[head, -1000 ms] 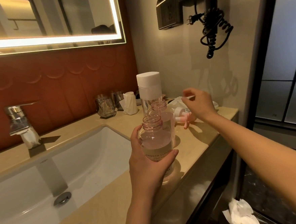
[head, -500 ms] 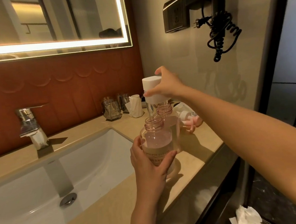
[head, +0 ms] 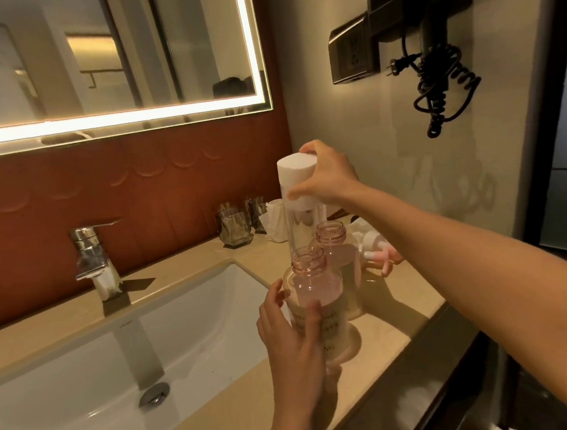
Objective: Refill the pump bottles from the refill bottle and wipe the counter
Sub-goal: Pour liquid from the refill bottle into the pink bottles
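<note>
Head view. Left hand (head: 293, 345) curls thumb and fingers round the labelled belly of the front pump bottle (head: 315, 286). It appears to stand on the counter (head: 404, 324), with the sink (head: 85, 379) at its 9 o'clock. Neck is open and it is part-filled with pink liquid.

Second pump bottle (head: 338, 254), also uncapped, sits at 1 o'clock, just beside it. Loose pump heads (head: 379, 258) lie at 2 o'clock.

Right hand (head: 331, 178) pinches the white cap (head: 298, 177) of the refill bottle (head: 299, 228) at 12 o'clock; its base is hidden.

Judgement: the refill bottle is tall, clear, rigid, smooth and likely slippery. Gripping the cap alone risks it swinging, so hold the body mid-height to pour. Pump bottles are light and tippy, so steady them low.
</note>
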`<state>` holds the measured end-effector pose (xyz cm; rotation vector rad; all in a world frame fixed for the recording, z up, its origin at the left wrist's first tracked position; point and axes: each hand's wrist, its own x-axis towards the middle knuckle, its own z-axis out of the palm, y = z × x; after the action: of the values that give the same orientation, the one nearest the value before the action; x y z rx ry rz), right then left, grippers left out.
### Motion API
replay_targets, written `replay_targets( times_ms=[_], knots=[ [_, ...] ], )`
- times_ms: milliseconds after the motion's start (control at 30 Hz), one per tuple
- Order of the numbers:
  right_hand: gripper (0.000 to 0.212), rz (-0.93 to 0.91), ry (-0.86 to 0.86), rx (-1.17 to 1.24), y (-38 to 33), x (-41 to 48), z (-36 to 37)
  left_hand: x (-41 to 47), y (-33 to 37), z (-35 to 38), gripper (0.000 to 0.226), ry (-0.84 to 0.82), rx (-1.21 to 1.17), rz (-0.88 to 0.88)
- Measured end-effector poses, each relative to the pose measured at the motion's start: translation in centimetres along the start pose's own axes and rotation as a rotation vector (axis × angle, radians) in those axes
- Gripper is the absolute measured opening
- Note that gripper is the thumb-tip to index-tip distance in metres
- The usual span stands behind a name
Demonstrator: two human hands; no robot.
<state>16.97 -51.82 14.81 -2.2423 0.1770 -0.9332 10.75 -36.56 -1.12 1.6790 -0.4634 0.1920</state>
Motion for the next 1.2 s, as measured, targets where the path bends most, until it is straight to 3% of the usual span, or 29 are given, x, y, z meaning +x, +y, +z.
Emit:
replay_targets(
  times_ms=[200, 267, 333, 433, 600, 800, 967, 1033, 1133, 1200],
  knots=[
    [0.077, -0.206, 0.021, 0.129, -4.9, 0.9, -2.3, -0.1, 0.7, -0.4, 0.068, 0.172, -0.183, -0.23],
    [0.077, -0.26, 0.01, 0.162, -6.6, 0.7, -2.8, -0.2, 1.2, -0.8, 0.051, 0.252, -0.186, -0.224],
    [0.076, -0.292, -0.011, 0.192, -8.0, 0.3, -3.0, -0.1, 2.0, -1.6, 0.041, 0.307, -0.115, -0.134],
    [0.072, -0.334, -0.081, 0.227, -10.0, -1.1, -3.0, 0.7, 3.7, -3.6, 0.07, 0.357, 0.055, 0.056],
    [0.07, -0.435, -0.231, 0.238, -12.8, -4.5, -2.6, 2.3, 8.4, -7.1, 0.103, 0.293, 0.17, 0.234],
    [0.069, -0.431, -0.375, 0.298, -14.8, -7.8, -2.1, 0.8, 9.0, -8.8, 0.095, 0.42, 0.153, 0.339],
    [0.063, -0.433, -0.501, 0.102, -15.0, -9.6, -0.8, -0.9, 6.8, -8.7, 0.078, 0.508, 0.199, 0.249],
    [0.057, -0.457, -0.438, -0.079, -15.2, -10.2, -0.6, -1.7, 6.3, -8.6, 0.08, 0.517, 0.266, 0.218],
    [0.067, -0.54, -0.349, -0.379, -15.9, -10.9, -0.1, -2.9, 5.7, -8.5, 0.08, 0.504, 0.277, 0.136],
    [0.067, -0.592, -0.351, -0.438, -16.1, -11.1, 0.5, -3.3, 5.4, -8.6, 0.079, 0.464, 0.198, 0.104]
  ],
)
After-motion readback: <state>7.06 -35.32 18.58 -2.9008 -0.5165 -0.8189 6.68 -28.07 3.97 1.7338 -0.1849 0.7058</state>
